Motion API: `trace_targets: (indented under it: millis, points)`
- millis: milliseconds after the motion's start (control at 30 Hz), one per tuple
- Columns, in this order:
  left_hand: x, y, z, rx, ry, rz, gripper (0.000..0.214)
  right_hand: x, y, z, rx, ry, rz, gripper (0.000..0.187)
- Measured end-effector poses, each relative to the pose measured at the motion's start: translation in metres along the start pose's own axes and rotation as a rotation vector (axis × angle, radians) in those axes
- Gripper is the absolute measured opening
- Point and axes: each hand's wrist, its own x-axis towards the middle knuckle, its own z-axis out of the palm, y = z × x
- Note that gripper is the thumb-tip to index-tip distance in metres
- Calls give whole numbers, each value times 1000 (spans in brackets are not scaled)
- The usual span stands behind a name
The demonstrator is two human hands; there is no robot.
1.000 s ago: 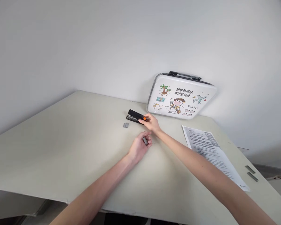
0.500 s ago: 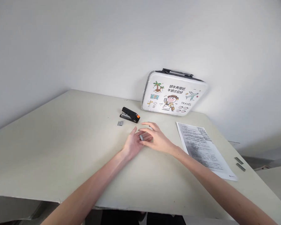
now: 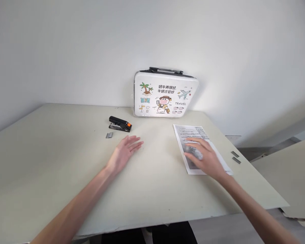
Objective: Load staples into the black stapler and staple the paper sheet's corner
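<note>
My left hand (image 3: 125, 151) rests palm up over the table with its fingers spread and nothing in it. Just beyond it lies a black stapler (image 3: 120, 124) with an orange patch at its right end. Two short staple strips (image 3: 109, 135) sit side by side in front of the stapler. My right hand (image 3: 205, 157) hovers above a printed sheet (image 3: 222, 162). Between its thumb and fingers is a small grey staple strip (image 3: 186, 148), blurred by motion. Two more staple strips (image 3: 236, 160) lie to the right of the sheet.
A white case (image 3: 165, 98) with cartoon prints and a black handle stands against the wall at the back of the table (image 3: 152, 200). The table's right edge runs close past the two staple strips. Another pale surface (image 3: 284, 179) stands beyond it.
My right hand has left my left palm and moved right over the sheet, carrying the staple strip. My left hand now lies spread without it. The view has turned right.
</note>
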Motion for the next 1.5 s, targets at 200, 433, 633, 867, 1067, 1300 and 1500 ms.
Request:
trace_targets:
  millis: [200, 433, 633, 867, 1067, 1300, 1500]
  points:
    - [13, 7, -5, 69, 117, 152, 20, -73, 120, -58, -298, 125, 326, 36]
    - [29, 13, -6, 136, 155, 130, 19, -111, 188, -59, -380, 64, 459, 47]
    - [39, 22, -5, 181, 185, 91, 19, -119, 206, -50, -346, 60, 543, 48]
    - [48, 26, -4, 177, 168, 115, 20, -122, 209, -51, -340, 63, 542, 46]
    - [42, 24, -7, 179, 160, 114, 19, -118, 197, -52, -332, 80, 529, 52]
    - [34, 18, -7, 270, 127, 152, 26, -104, 145, -50, -286, 41, 359, 41]
    - [31, 14, -4, 319, 130, 200, 27, -94, 105, -44, -169, -204, 258, 45]
